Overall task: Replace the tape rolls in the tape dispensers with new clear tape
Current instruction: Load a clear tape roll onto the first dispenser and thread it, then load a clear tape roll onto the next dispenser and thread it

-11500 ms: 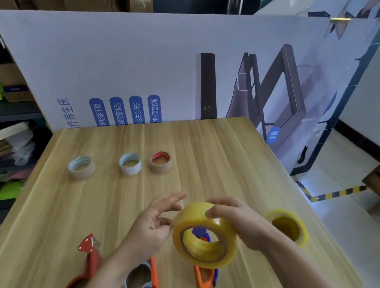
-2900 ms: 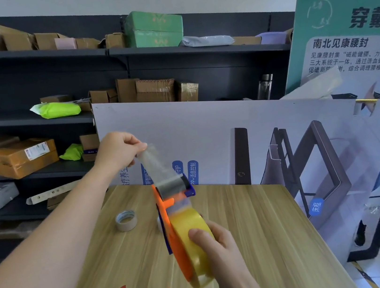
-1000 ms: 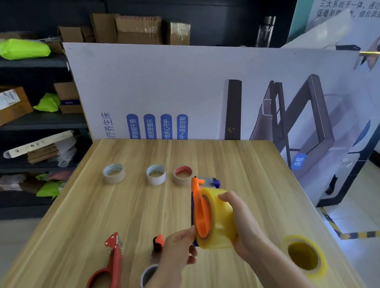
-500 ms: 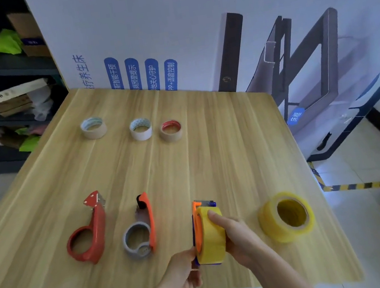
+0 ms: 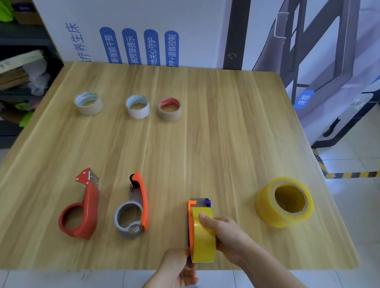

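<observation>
Here's the orange-and-blue plastic tape dispenser (image 5: pixel 190 220), standing on edge at the near rim of the pale wooden table (image 5: pixel 221 144), with a roll of yellowish clear tape (image 5: pixel 203 240) seated in it. The right hand (image 5: pixel 227 235) is wrapped round that roll from the right, fingers curled on it and the index finger laid along the top of the tape. The left hand (image 5: pixel 177 265) comes in from below and grips the dispenser's near end, fingers curled, though how far they reach round it is hidden.

By the look of it this one is loaded and is being set down, so the first swap is as good as done.

To the right and well apart lies a second fat roll of yellowish clear tape (image 5: pixel 284 202), flat on the table. To the left sit a grey-and-orange dispenser (image 5: pixel 132 211) and, beyond it, a red metal-toothed dispenser (image 5: pixel 80 212). Both rings show bare table through them.

Further back is a row of three small, nearly spent rolls: a whitish one (image 5: pixel 88 103), a white one (image 5: pixel 138 106) and a brown one with a red core (image 5: pixel 169 109).

Next move, I'd say: let go, reach right for the spare roll and bring it to the grey-and-orange dispenser. That calls for pressing the core squarely onto the ring, then threading the free end out over the teeth. Only one spare roll is in view for two open dispensers.
</observation>
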`<state>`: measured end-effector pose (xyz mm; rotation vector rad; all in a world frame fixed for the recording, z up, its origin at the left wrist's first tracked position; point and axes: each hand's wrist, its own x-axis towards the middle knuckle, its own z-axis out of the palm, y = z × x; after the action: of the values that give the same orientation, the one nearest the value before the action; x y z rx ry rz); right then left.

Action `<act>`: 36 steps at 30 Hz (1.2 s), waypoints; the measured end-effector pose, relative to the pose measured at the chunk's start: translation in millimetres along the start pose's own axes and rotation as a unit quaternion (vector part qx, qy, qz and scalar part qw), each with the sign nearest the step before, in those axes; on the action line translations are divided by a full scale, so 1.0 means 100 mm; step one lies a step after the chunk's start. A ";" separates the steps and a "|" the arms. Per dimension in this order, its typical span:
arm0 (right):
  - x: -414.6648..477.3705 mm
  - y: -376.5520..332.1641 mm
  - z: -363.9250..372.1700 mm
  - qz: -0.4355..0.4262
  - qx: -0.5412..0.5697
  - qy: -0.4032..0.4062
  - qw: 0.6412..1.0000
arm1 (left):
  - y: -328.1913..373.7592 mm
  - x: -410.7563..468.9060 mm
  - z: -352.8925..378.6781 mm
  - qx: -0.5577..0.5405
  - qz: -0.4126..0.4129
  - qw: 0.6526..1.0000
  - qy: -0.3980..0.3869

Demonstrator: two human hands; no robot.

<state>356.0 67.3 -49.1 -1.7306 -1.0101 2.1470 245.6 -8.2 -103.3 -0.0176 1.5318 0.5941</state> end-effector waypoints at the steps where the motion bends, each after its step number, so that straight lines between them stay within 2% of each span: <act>1: 0.01 0.02 0.00 0.002 -0.008 0.001 1.000 | -0.01 -0.01 -0.01 0.018 -0.001 1.000 0.001; 5: 0.06 0.08 -0.01 0.000 -0.020 0.002 1.000 | -0.02 -0.03 -0.11 0.168 0.034 0.984 0.047; 9: 0.10 0.09 -0.02 -0.003 -0.030 0.000 1.000 | 0.09 -0.05 -0.20 0.220 0.186 0.946 0.151; 10: 0.10 0.09 -0.02 -0.003 -0.033 0.001 0.999 | 0.13 -0.09 -0.20 0.200 0.233 0.941 0.143; 13: 0.07 0.06 -0.03 0.000 -0.042 0.011 0.999 | 0.25 -0.27 -0.16 0.136 0.316 0.939 0.017; 15: 0.06 0.04 -0.02 0.008 -0.072 0.029 0.997 | 0.30 -0.30 -0.16 0.159 0.324 0.932 -0.027; 19: -0.01 -0.03 0.02 0.013 -0.154 0.061 0.986 | 0.39 -0.29 -0.24 0.247 0.269 0.930 -0.035; 22: -0.08 -0.10 0.02 -0.002 -0.253 0.074 0.965 | 0.56 -0.32 -0.27 0.324 0.234 0.916 -0.031; 24: -0.10 -0.14 -0.04 -0.029 -0.305 0.098 0.947 | 0.73 -0.34 -0.25 0.392 0.252 0.885 -0.004; 26: -0.13 -0.21 -0.16 -0.068 -0.349 0.142 0.924 | 0.87 -0.38 -0.14 0.474 0.291 0.830 0.043; 28: -0.19 -0.29 -0.33 -0.106 -0.404 0.213 0.884 | 0.98 -0.41 0.03 0.536 0.340 0.767 0.096; 31: -0.26 -0.38 -0.64 -0.149 -0.449 0.309 0.825 | 1.07 -0.48 0.39 0.592 0.375 0.709 0.075; 36: -0.29 -0.40 -1.23 -0.159 -0.489 0.374 0.772 | 1.10 -0.50 1.07 0.684 0.409 0.600 0.071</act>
<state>468.0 127.4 -11.3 -2.2124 -2.0715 0.4868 307.4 109.1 -10.9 1.9572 1.7412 -0.0822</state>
